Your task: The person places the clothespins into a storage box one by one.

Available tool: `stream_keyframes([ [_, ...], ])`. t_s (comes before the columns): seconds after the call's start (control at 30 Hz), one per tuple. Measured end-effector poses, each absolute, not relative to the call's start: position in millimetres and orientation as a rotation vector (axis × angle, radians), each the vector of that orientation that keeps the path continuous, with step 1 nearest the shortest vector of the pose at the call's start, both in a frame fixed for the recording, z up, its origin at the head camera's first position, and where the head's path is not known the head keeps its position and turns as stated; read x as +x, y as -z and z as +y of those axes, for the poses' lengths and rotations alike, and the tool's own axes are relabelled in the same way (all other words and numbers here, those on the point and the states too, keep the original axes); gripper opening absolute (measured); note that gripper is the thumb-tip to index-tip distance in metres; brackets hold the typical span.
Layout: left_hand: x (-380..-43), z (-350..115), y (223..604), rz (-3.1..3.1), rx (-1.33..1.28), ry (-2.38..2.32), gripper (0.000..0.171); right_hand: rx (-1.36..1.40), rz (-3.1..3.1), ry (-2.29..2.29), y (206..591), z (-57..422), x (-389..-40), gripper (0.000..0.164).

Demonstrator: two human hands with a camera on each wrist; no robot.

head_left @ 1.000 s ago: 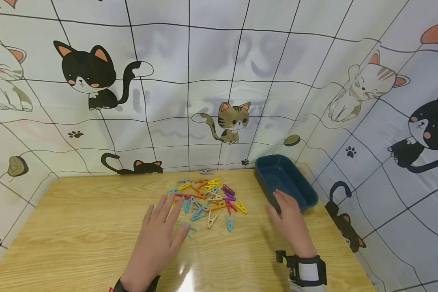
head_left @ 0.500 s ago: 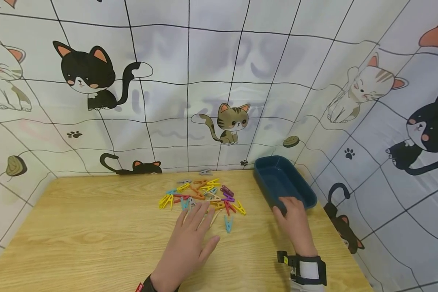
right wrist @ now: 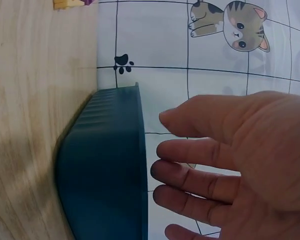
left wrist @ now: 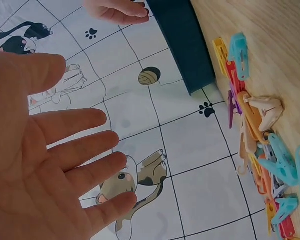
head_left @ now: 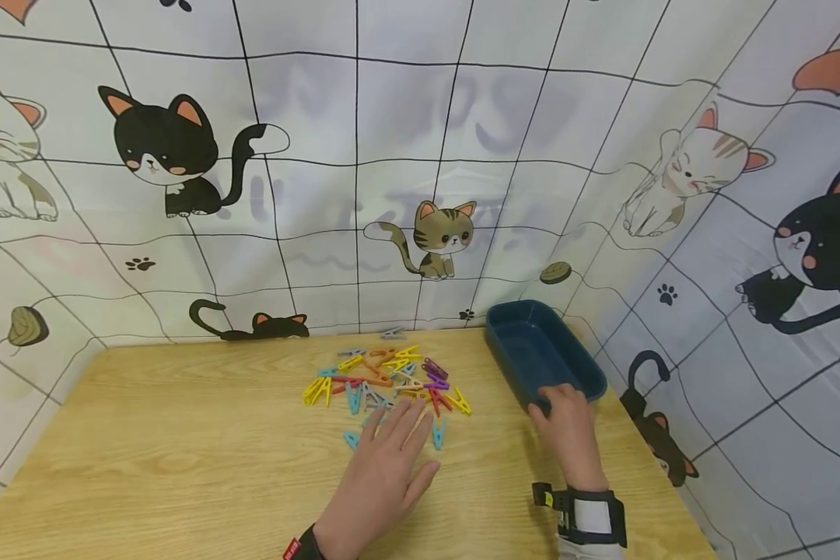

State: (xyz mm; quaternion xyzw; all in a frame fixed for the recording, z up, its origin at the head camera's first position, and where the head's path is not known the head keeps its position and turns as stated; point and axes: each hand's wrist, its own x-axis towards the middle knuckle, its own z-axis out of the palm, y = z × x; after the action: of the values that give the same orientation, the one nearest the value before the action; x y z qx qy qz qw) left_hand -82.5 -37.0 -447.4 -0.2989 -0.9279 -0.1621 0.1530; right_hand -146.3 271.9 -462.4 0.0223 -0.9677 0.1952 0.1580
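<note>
My left hand point(head_left: 385, 482) is held flat, fingers straight, over the near side of a loose pile of plastic clothespins. It holds nothing, and in the left wrist view its spread fingers point(left wrist: 97, 152) are apart from the pins. A light blue clothespin point(head_left: 438, 434) lies by its fingertips; another blue clothespin point(head_left: 351, 439) shows to its left. Part of the pile is hidden behind the hand. My right hand point(head_left: 572, 435) hovers at the near end of a dark blue plastic basin point(head_left: 542, 350), fingers loosely bent. The right wrist view shows those fingers point(right wrist: 190, 175) just above the basin's rim with nothing between them.
The pile includes yellow clothespins point(head_left: 318, 389), purple clothespins point(head_left: 435, 369) and several other colours. One grey clothespin point(head_left: 393, 334) lies at the back by the cat-patterned curtain point(head_left: 322, 194). The wooden table point(head_left: 182, 435) meets the curtain along its back and right sides.
My left hand has moved right across the near side of the pile, uncovering yellow clothespins at the left. The right hand has drawn slightly back toward the basin's near rim.
</note>
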Motion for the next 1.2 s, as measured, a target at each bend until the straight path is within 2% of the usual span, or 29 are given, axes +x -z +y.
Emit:
stream_keyframes([
  [0.23, -83, -34, 450, -2.717, -0.885, 0.42, 0.056, 0.048, -2.76, -0.547, 466, 272, -146, 0.021],
  [0.47, -86, -35, 453, -2.728, -0.899, 0.453, 0.056, 0.017, -2.744, -0.535, 472, 271, -147, 0.024],
  [0.7, -88, -37, 456, -2.659, -0.905, 0.478, 0.053, 0.08, -2.684, -0.496, 476, 258, -149, 0.007],
  [1.2, -90, -40, 459, -2.715, -0.885, 0.492, 0.056, 0.239, -2.756, -0.492, 474, 233, -149, 0.009],
])
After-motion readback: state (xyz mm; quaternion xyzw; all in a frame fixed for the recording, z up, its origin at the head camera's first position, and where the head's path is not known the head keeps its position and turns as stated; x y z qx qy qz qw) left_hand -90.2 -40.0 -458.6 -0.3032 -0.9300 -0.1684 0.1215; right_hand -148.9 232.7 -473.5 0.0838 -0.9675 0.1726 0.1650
